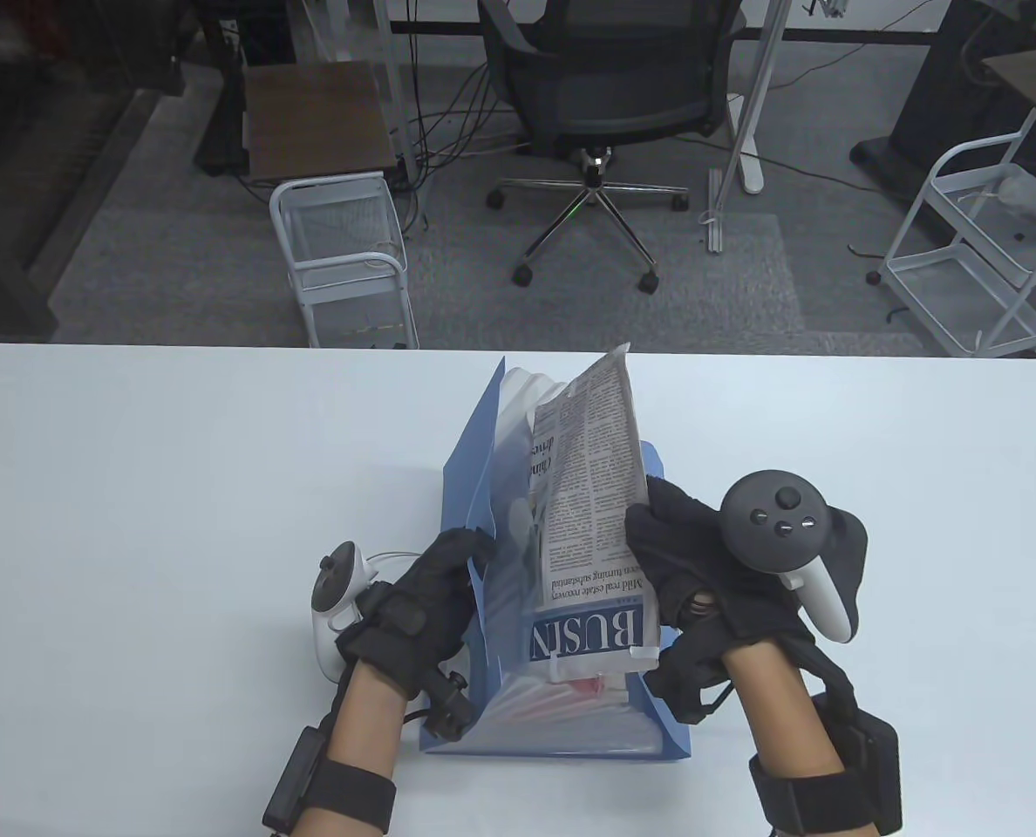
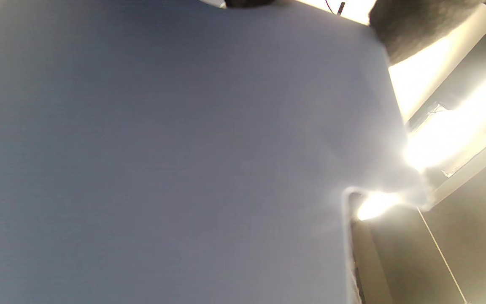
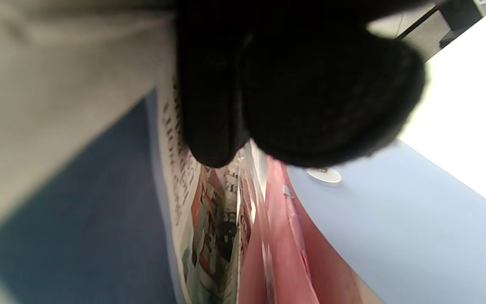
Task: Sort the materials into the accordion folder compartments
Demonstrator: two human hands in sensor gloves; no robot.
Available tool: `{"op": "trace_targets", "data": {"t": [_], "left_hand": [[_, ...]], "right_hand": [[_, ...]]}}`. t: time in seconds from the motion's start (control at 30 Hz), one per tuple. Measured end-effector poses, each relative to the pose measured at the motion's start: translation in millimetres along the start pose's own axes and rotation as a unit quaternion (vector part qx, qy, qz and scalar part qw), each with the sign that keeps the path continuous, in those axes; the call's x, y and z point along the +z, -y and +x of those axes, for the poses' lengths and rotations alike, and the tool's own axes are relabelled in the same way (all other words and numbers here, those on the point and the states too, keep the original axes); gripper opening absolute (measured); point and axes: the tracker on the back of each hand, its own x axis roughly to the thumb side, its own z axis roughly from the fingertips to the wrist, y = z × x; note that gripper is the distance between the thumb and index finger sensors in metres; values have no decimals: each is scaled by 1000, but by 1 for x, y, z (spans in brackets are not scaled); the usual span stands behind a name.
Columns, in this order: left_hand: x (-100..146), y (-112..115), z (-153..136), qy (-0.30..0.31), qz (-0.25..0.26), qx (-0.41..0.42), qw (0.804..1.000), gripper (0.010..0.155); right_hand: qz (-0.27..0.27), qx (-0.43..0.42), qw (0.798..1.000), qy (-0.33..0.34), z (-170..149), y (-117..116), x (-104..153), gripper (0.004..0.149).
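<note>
In the blue folder [image 1: 483, 488] — newspaper [image 1: 592, 488], right hand [image 1: 701, 575] gripping its edge

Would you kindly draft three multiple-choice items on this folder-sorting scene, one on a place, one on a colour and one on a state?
1. Where is the newspaper?
A. Flat on the table beside the folder
B. Standing in the open top of the accordion folder
C. On the office chair

2. What colour are the folder's outer covers?
A. Blue
B. Green
C. Black

3. What is the right hand doing?
A. Resting flat on the table
B. Hovering away from everything
C. Gripping the newspaper's edge

Answers:
1 B, the paper rises out of the folder between its covers.
2 A, both covers show blue in the table view.
3 C, its gloved fingers close on the paper's right edge, while the left hand holds the folder's left cover.
</note>
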Motion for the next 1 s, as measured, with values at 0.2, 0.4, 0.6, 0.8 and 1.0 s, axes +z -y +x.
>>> {"op": "trace_targets", "data": {"t": [0.2, 0.4, 0.6, 0.8, 1.0], "left_hand": [[0, 0, -1, 0, -1, -1, 1000, 67], [0, 0, -1, 1, -1, -1, 1000, 66], [0, 0, -1, 2, -2, 1, 1000, 67], [0, 1, -2, 2, -2, 2, 1000, 66], [0, 1, -2, 4, -1, 1, 1000, 67]], "right_hand": [[-18, 132, 991, -17, 18, -8, -11, 37], [43, 150, 986, -63, 33, -15, -22, 37], [101, 119, 985, -77, 32, -29, -26, 41], [107, 144, 981, -77, 36, -47, -29, 43], [106, 192, 972, -82, 46, -65, -31, 43]]}}
